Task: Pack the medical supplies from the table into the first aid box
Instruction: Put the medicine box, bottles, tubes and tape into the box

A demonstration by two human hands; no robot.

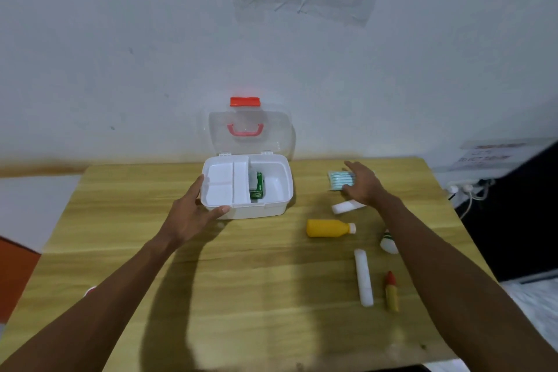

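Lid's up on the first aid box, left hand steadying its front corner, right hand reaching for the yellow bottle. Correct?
Not quite. The head view shows the right hand over the striped packet at the far side of the table, not the yellow bottle, which lies untouched nearer the person. The rest holds: the first aid box has its lid up and the left hand steadies its front corner.

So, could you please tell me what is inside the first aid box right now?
A green carton stands in the first aid box, beside the white divided tray covering its left side. Whatever lies under that tray is hidden.
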